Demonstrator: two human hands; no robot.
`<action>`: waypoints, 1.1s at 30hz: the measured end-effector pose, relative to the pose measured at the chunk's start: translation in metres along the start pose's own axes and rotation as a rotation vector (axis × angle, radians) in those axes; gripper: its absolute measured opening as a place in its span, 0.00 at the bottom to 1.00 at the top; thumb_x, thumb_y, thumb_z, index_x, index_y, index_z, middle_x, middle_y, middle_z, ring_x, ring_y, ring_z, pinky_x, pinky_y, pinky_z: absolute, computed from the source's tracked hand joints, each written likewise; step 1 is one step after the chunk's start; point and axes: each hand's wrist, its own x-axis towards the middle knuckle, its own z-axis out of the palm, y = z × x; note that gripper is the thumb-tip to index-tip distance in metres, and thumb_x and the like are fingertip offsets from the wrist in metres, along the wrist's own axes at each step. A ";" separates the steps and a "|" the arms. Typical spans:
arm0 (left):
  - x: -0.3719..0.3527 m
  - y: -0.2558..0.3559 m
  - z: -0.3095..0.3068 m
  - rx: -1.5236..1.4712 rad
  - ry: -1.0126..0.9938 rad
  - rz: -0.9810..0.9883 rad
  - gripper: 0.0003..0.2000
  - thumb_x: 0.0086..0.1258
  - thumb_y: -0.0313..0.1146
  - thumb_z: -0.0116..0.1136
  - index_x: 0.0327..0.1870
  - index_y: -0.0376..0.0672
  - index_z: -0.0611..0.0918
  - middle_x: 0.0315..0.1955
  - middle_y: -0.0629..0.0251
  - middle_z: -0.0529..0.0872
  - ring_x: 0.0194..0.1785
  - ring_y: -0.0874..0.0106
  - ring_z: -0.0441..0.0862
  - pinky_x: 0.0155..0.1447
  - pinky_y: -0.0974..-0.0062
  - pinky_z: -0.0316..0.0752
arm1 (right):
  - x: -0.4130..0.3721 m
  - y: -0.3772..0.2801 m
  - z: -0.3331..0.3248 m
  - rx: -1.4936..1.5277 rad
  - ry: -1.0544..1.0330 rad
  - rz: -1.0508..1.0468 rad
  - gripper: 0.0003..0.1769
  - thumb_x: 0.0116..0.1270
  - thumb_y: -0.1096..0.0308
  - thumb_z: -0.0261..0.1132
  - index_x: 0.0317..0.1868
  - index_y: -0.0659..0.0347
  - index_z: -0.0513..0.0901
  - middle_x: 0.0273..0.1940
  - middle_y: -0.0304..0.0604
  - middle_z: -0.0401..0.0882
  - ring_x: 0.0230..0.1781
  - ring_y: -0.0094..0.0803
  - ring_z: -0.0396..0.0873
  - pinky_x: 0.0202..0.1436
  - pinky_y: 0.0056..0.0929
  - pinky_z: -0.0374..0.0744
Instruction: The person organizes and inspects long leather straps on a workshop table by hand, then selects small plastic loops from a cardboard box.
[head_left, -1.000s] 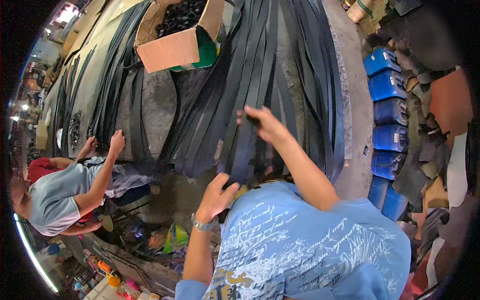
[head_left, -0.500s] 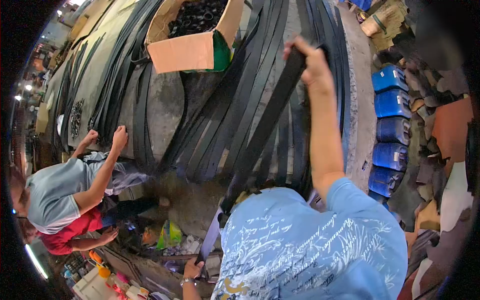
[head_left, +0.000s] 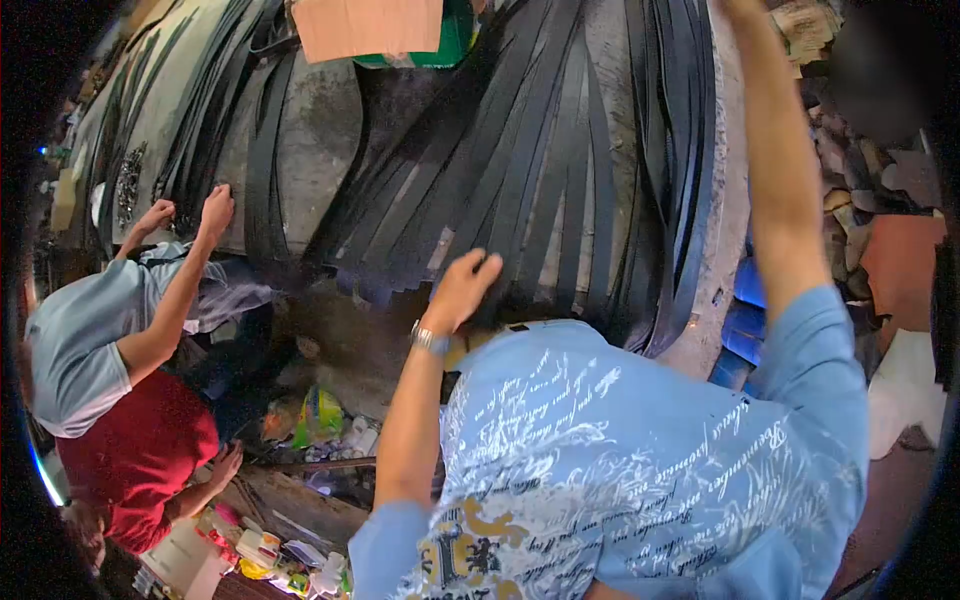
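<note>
My left hand (head_left: 464,288), with a metal watch at its wrist, is beside the near ends of the black straps (head_left: 530,170) spread over the grey table (head_left: 318,150). Its thumb and fingers are apart and no strap shows between them. My right arm reaches far up to the right, past the table's right edge. Only a blurred part of my right hand (head_left: 742,8) shows at the top border, so its fingers and anything in them are hidden.
A cardboard box (head_left: 368,28) stands at the top. Two people, in a grey shirt (head_left: 95,330) and a red shirt (head_left: 140,450), are at left. Blue containers (head_left: 745,325) and scraps (head_left: 900,270) lie to the right.
My right hand has moved up and right to the frame's border; the wide black strap it held across the view is no longer seen there. My left hand has risen to the strap ends.
</note>
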 end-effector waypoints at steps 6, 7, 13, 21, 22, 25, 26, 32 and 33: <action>0.014 0.019 0.009 0.528 0.032 -0.102 0.23 0.75 0.50 0.49 0.34 0.34 0.79 0.36 0.43 0.84 0.47 0.43 0.79 0.48 0.51 0.73 | -0.293 -0.037 0.062 -0.183 -0.542 -0.122 0.35 0.63 0.55 0.68 0.68 0.57 0.73 0.65 0.58 0.72 0.66 0.54 0.70 0.69 0.46 0.70; 0.012 0.017 0.009 0.516 0.131 -0.072 0.22 0.75 0.50 0.50 0.36 0.35 0.80 0.37 0.42 0.84 0.46 0.42 0.80 0.48 0.50 0.73 | -0.329 -0.052 0.075 -0.206 -0.474 -0.174 0.35 0.58 0.52 0.71 0.67 0.47 0.75 0.62 0.51 0.76 0.62 0.52 0.74 0.62 0.49 0.74; 0.026 0.006 -0.012 0.286 0.504 0.183 0.15 0.73 0.43 0.56 0.46 0.39 0.82 0.36 0.47 0.87 0.41 0.45 0.84 0.46 0.52 0.77 | -0.389 -0.117 0.124 -0.299 -0.477 -0.366 0.32 0.66 0.50 0.64 0.70 0.40 0.70 0.71 0.46 0.65 0.70 0.47 0.64 0.68 0.61 0.63; 0.018 -0.016 -0.057 0.655 0.516 0.079 0.26 0.67 0.46 0.63 0.64 0.47 0.77 0.45 0.54 0.79 0.49 0.52 0.81 0.49 0.57 0.77 | -0.394 -0.094 0.092 -0.459 -0.646 -0.504 0.29 0.70 0.50 0.60 0.70 0.38 0.70 0.72 0.41 0.64 0.73 0.47 0.60 0.70 0.68 0.57; 0.019 -0.021 -0.056 0.659 0.514 0.119 0.27 0.67 0.46 0.63 0.65 0.47 0.76 0.45 0.54 0.79 0.48 0.52 0.81 0.48 0.57 0.78 | -0.393 -0.098 0.094 -0.467 -0.641 -0.491 0.29 0.71 0.49 0.59 0.71 0.39 0.69 0.73 0.42 0.63 0.73 0.47 0.60 0.70 0.68 0.58; 0.012 -0.030 -0.040 0.702 0.521 0.148 0.28 0.67 0.47 0.62 0.66 0.48 0.75 0.44 0.55 0.79 0.45 0.53 0.81 0.45 0.58 0.79 | -0.381 -0.131 0.118 -0.440 -0.617 -0.486 0.29 0.73 0.49 0.56 0.73 0.42 0.66 0.74 0.43 0.61 0.73 0.48 0.59 0.70 0.66 0.58; 0.008 -0.030 -0.030 0.723 0.528 0.144 0.28 0.67 0.47 0.62 0.67 0.49 0.75 0.43 0.55 0.79 0.45 0.53 0.82 0.43 0.58 0.79 | -0.378 -0.136 0.134 -0.401 -0.602 -0.504 0.30 0.73 0.48 0.56 0.73 0.42 0.66 0.74 0.43 0.61 0.73 0.49 0.60 0.71 0.66 0.58; -0.014 -0.023 0.005 0.898 0.454 0.180 0.29 0.68 0.47 0.61 0.67 0.43 0.74 0.38 0.58 0.77 0.37 0.60 0.81 0.39 0.67 0.80 | -0.382 -0.107 0.125 -0.412 -0.679 -0.573 0.31 0.72 0.45 0.55 0.73 0.41 0.66 0.74 0.40 0.62 0.74 0.44 0.59 0.70 0.67 0.59; -0.017 -0.023 0.007 0.879 0.436 0.195 0.29 0.68 0.47 0.62 0.67 0.43 0.74 0.39 0.57 0.76 0.38 0.60 0.81 0.39 0.67 0.80 | -0.382 -0.103 0.121 -0.415 -0.679 -0.579 0.30 0.72 0.46 0.55 0.73 0.41 0.66 0.74 0.40 0.62 0.74 0.43 0.59 0.70 0.67 0.59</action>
